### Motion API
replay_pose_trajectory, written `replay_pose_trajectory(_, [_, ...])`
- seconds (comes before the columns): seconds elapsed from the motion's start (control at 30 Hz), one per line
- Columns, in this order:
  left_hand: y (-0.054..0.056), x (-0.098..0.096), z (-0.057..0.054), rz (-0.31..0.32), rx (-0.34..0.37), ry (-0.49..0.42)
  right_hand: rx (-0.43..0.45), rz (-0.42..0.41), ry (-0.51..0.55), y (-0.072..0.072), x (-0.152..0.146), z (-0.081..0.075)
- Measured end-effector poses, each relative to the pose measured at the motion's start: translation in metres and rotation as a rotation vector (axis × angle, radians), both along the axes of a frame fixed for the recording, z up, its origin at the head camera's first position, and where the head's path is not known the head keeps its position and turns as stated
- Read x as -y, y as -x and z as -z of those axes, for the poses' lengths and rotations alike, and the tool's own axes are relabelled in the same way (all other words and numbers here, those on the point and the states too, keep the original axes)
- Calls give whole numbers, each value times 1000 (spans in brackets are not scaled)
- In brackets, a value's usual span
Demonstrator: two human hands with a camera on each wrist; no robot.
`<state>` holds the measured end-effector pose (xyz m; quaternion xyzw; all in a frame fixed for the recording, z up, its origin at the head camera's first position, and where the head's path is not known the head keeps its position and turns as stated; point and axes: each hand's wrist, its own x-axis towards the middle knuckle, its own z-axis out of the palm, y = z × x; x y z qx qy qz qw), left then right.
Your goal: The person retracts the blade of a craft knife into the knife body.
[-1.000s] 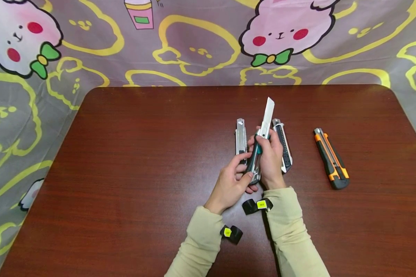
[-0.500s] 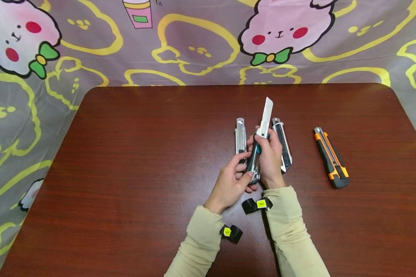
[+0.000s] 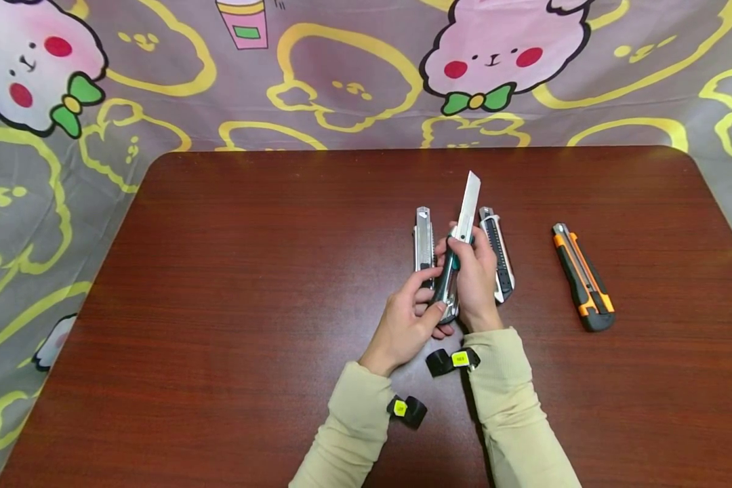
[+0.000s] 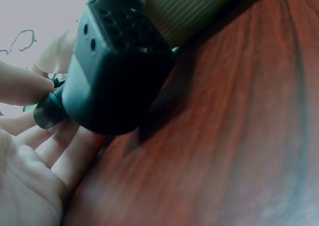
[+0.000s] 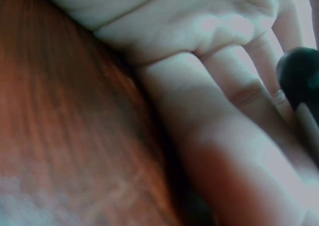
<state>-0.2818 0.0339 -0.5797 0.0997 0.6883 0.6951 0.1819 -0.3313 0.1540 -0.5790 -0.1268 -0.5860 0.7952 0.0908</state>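
Both hands hold one dark-and-teal utility knife point(image 3: 446, 288), its wide blade point(image 3: 470, 203) extended and pointing to the far side of the table. My right hand point(image 3: 477, 285) grips the front of the handle, thumb on top near the teal slider. At the butt end, my left hand point(image 3: 402, 329) pinches the handle between thumb and fingers. In the left wrist view the left hand point(image 4: 30, 171) is partly behind a black wrist camera, with the dark handle end point(image 4: 50, 109) at the fingers. The right wrist view shows curled fingers of the right hand point(image 5: 209, 106) close over the table.
A silver utility knife point(image 3: 423, 237) lies just left of the hands, its lower end overlapped by the left fingers. Right of them lies a white-and-black utility knife point(image 3: 499, 257). Farther right is an orange-and-black one point(image 3: 582, 278). A patterned cloth point(image 3: 354, 74) hangs behind the brown table point(image 3: 250, 271).
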Motion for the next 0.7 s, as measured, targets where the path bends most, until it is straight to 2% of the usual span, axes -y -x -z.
replay_pose_trajectory(0.5, [0,0,0,1,1,2,20,-7,-10,0,-1,1])
replay_pose_trajectory(0.7, [-1,-1,0,-3,7,-2,34,-13,36,-1,-2,0])
